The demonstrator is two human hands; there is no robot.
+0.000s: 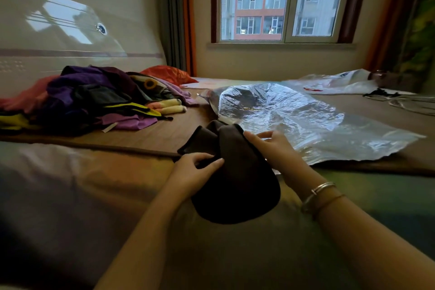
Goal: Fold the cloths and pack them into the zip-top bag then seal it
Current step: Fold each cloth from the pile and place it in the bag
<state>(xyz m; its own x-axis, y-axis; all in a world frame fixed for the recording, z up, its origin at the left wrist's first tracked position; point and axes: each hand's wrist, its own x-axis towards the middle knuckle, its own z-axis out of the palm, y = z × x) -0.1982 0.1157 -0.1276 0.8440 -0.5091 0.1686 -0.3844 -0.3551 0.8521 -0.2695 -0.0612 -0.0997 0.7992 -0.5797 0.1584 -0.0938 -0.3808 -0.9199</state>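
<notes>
Left hand (196, 167) and right hand (270, 146) (bangled wrist) each pinch the dark cloth (237, 181), forearms converging.

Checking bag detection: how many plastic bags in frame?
2. The big clear zip-top bag lies on the bed right of the dark cloth; a white plastic bag sits behind it under the window. More may hide under the clothes pile.

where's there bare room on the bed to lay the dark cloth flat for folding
Bare bedding lies left of the left hand, in front of the brown piping, and near the person below the dark cloth. The clothes pile crowds the far left; the zip-top bag covers the right, beyond the right hand.
</notes>
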